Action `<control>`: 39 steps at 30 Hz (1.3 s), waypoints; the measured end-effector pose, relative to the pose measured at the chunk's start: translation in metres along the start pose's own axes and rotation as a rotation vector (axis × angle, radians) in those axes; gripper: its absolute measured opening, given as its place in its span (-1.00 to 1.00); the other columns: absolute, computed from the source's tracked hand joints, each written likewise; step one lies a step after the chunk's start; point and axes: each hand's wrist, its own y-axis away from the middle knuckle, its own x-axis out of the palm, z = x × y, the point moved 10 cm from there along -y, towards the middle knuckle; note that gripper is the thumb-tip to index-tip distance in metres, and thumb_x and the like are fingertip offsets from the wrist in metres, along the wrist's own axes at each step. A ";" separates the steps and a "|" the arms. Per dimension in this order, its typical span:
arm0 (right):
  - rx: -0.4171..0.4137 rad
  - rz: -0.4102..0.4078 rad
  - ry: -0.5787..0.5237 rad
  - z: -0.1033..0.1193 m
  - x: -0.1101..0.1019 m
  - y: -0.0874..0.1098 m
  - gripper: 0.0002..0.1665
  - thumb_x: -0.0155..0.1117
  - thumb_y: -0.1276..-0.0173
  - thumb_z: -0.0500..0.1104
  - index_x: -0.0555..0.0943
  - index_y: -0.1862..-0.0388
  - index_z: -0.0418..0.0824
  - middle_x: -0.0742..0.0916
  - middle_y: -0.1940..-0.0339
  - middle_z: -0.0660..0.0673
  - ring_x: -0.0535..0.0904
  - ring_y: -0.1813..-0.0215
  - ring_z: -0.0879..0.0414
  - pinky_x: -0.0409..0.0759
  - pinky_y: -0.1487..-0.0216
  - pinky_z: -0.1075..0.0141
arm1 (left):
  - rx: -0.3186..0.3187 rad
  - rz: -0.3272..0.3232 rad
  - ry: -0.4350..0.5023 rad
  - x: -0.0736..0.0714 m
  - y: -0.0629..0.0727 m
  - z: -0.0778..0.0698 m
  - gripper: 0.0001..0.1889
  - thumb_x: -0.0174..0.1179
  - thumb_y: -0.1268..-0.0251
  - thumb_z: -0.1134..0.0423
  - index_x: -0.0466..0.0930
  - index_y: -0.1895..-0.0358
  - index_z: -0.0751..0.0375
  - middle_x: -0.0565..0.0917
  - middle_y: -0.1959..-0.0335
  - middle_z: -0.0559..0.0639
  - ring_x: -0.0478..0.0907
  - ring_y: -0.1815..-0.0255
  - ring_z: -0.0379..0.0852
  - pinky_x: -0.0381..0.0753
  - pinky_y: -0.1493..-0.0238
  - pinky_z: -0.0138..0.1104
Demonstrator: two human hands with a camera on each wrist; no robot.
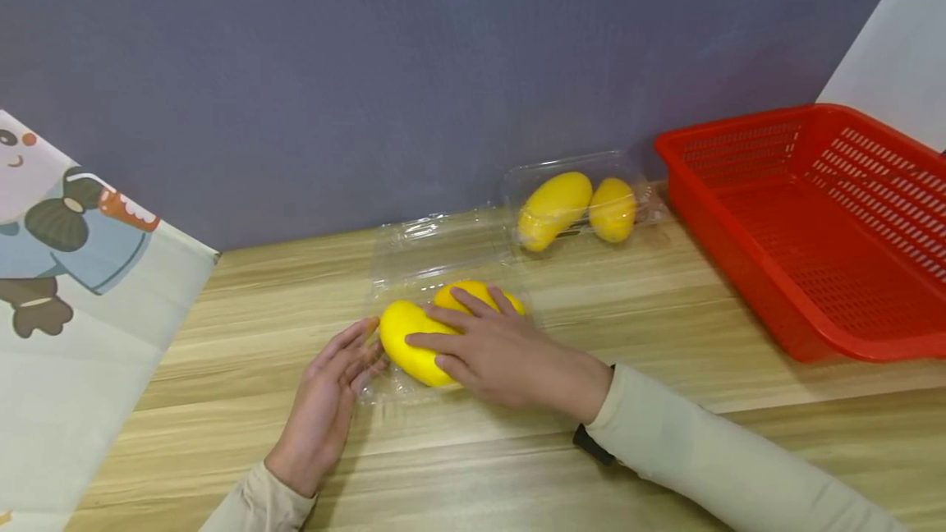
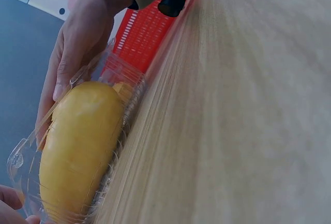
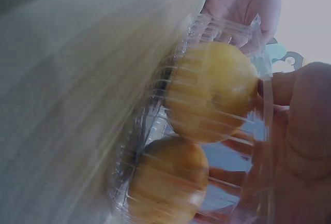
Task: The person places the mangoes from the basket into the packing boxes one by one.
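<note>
Two yellow mangoes lie in a clear plastic clamshell box [image 1: 443, 245] whose lid is folded back towards the wall. The nearer mango [image 1: 410, 339] slants at the box's left end, and the farther mango [image 1: 464, 292] is partly covered by fingers. My right hand [image 1: 506, 351] rests over both fruits from the right, its fingers spread and fairly straight. At the left end of the box, my left hand [image 1: 325, 401] has its fingertips beside the nearer mango, with relaxed fingers. Through the ribbed plastic, the right wrist view shows both mangoes [image 3: 212, 92] side by side.
Behind to the right, a second clear box [image 1: 576, 161] with two mangoes [image 1: 556, 205] stands against the grey wall [image 1: 355, 80]. A red perforated basket [image 1: 746, 261] sits at the right on the wooden table [image 1: 259, 335].
</note>
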 end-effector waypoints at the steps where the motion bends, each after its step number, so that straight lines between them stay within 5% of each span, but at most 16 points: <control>1: 0.010 0.006 -0.020 -0.001 0.001 0.000 -0.48 -0.26 -0.64 0.18 0.25 -0.51 0.39 0.18 -0.65 0.12 -0.07 -0.68 -0.09 -0.07 -0.59 -0.31 | 0.002 0.000 0.003 0.000 0.000 0.000 -0.52 -0.22 -0.60 0.27 0.16 -0.51 0.16 0.29 -0.50 -0.10 0.45 -0.33 -0.28 0.48 -0.37 -0.43; 15: 0.018 0.010 -0.031 -0.004 0.002 0.000 -0.49 -0.25 -0.61 0.24 0.18 -0.49 0.53 0.15 -0.66 0.13 -0.15 -0.69 -0.09 -0.11 -0.56 -0.38 | 0.020 0.008 -0.012 -0.001 -0.001 -0.003 -0.51 -0.21 -0.63 0.21 0.14 -0.53 0.17 0.28 -0.53 -0.04 0.47 -0.30 -0.31 0.50 -0.35 -0.42; 25: -0.084 0.004 -0.018 0.003 0.004 0.001 -0.48 -0.31 -0.61 0.26 0.11 -0.51 0.55 0.05 -0.68 0.08 -0.18 -0.68 -0.15 -0.20 -0.62 -0.27 | 0.027 0.011 0.000 0.000 -0.001 -0.002 -0.51 -0.20 -0.62 0.21 0.13 -0.52 0.20 0.30 -0.51 -0.02 0.48 -0.30 -0.30 0.51 -0.35 -0.41; 39: -0.101 -0.004 -0.052 0.005 0.008 0.002 -0.48 -0.28 -0.60 0.28 0.24 -0.48 0.49 0.08 -0.68 0.02 -0.10 -0.67 -0.14 -0.27 -0.62 -0.27 | 0.030 0.014 0.006 0.000 0.000 -0.003 -0.51 -0.20 -0.62 0.23 0.13 -0.52 0.21 0.30 -0.51 -0.05 0.49 -0.29 -0.31 0.52 -0.35 -0.40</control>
